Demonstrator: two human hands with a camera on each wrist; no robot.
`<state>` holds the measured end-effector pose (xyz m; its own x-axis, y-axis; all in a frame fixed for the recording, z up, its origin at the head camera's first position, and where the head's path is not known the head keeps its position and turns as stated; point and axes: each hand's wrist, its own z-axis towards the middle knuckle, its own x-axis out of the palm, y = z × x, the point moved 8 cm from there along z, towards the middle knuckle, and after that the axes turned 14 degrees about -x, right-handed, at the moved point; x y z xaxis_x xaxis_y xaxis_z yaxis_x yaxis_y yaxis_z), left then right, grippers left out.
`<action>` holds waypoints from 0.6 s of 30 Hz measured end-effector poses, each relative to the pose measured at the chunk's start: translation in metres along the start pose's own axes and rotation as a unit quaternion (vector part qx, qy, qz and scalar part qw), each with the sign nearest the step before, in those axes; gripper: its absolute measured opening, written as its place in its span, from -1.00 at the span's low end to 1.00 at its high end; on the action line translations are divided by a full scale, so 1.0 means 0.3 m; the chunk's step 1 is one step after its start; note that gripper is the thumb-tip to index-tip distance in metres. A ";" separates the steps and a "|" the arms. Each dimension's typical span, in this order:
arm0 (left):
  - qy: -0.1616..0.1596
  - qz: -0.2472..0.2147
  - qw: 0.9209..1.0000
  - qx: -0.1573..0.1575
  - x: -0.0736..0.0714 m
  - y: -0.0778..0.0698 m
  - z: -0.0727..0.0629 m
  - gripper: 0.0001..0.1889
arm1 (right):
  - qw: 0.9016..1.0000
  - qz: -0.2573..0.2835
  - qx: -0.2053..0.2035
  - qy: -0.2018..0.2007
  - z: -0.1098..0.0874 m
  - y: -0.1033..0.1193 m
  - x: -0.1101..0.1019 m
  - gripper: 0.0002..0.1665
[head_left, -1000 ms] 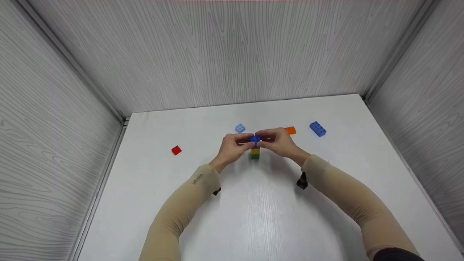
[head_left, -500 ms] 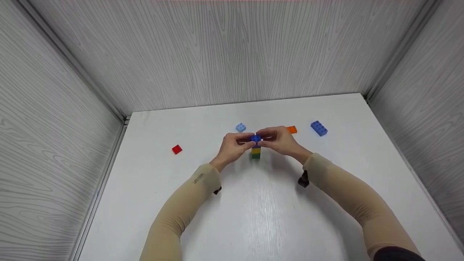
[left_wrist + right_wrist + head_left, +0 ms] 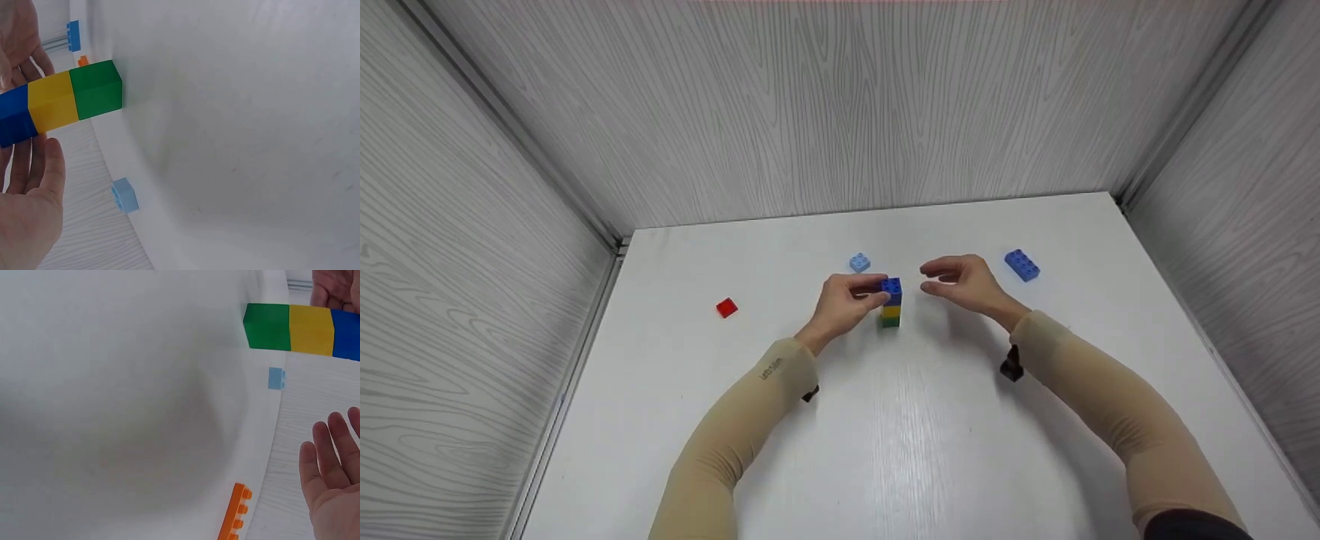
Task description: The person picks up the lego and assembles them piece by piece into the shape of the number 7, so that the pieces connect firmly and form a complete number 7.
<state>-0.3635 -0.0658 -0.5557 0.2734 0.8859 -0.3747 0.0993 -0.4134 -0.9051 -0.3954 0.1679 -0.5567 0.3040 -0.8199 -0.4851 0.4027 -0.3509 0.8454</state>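
A stack of toy building bricks stands upright on the white table: a blue brick [image 3: 893, 289] on top, a yellow brick [image 3: 891, 311] in the middle, a green brick [image 3: 891, 322] at the bottom. My left hand [image 3: 841, 307] holds the blue brick from its left side, thumb at the front and fingers behind. To the right of the stack, my right hand [image 3: 969, 283] is apart from it, fingers loosely bent with nothing in them. In the right wrist view, a gap shows between the right fingers [image 3: 332, 444] and the stack.
A light blue brick [image 3: 859, 262] lies behind the stack and a red brick [image 3: 727, 307] to its left. At the right is a long blue brick [image 3: 1022, 265]. An orange brick [image 3: 233, 514] shows in the right wrist view. Grey wood-grain walls [image 3: 840, 105] surround the table [image 3: 840, 450].
My right hand has let go of the blue brick and moved off to the right, covering the orange brick in the head view. The left hand has stayed at the stack.
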 end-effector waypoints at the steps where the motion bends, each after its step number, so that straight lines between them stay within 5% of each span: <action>1: 0.000 0.000 1.000 0.000 0.001 0.000 0.000 -0.59 | 1.000 -0.006 0.005 0.001 -0.003 -0.014 -0.010 -0.47; 10: 0.002 -0.003 1.000 0.006 0.001 -0.002 -0.010 -0.57 | 0.996 -0.052 0.066 -0.008 -0.020 -0.138 -0.087 -0.38; 18: -0.003 -0.003 1.000 0.004 0.002 -0.002 -0.009 -0.57 | 0.995 -0.067 0.072 -0.018 -0.017 -0.210 -0.123 -0.40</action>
<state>-0.3609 -0.0654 -0.5549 0.2672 0.8897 -0.3702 0.0928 -0.4061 -0.9091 -0.4277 0.2226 -0.5933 0.2241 -0.7757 -0.5900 0.3087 -0.5177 0.7979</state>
